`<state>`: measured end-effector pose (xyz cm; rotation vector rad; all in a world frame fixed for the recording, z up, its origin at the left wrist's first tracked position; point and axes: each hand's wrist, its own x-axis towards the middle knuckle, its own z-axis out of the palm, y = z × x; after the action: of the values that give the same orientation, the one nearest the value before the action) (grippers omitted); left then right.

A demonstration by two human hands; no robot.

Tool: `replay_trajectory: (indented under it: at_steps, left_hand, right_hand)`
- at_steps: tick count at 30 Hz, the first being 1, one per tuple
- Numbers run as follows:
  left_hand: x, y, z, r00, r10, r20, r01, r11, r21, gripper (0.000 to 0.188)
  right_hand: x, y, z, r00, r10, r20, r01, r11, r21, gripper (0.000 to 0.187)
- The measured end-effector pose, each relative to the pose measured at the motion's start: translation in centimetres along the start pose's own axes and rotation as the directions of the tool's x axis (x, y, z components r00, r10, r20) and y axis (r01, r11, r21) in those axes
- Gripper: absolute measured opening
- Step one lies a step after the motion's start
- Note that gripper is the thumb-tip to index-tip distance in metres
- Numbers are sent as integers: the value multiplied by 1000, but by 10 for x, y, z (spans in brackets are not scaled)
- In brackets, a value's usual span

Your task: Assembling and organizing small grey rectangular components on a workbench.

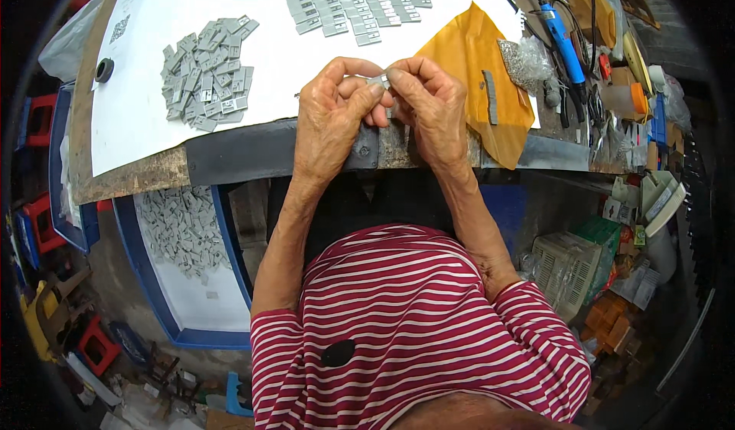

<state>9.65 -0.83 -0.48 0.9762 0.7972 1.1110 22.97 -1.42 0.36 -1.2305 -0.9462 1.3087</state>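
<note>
Hands' grip (329,120) narrow on grey piece (379,81)

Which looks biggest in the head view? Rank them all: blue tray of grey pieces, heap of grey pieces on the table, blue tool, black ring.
1. Blue tray
2. Grey heap
3. Blue tool
4. Black ring

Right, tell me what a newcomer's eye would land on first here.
Probably the red-and-white striped shirt filling the lower middle, and above it the left hand and right hand pinching a small grey piece at the table's near edge. Next, the loose pile of grey pieces at left on the white sheet, and the orange-yellow sheet to the right.
</note>
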Motion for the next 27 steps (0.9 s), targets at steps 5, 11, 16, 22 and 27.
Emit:
replay_trajectory:
  at_steps: [5, 11, 16, 22, 27]
  left_hand:
    - [1, 0, 1, 1000, -12, -11, 12, 1000, 10, 20]
    - [2, 6, 3, 996, 77, -45, -60, 954, 295, 13]
    - [6, 10, 4, 910, 414, 18, -316, 667, 674, 17]
    - [11, 16, -3, 856, 492, 159, -419, 480, 771, 18]
    - [15, 21, -7, 811, 513, 281, -493, 342, 800, 17]
  right_hand:
    - [1, 5, 5, 995, -85, -54, 82, 995, -52, 12]
    - [2, -5, 10, 987, -129, -93, 113, 981, -158, 11]
    - [6, -6, 8, 989, -81, -124, 64, 988, -140, 11]
    - [6, -14, 10, 999, -10, -47, 11, 1000, 29, 8]
    - [11, -13, 8, 999, -49, 5, 49, 999, 14, 11]
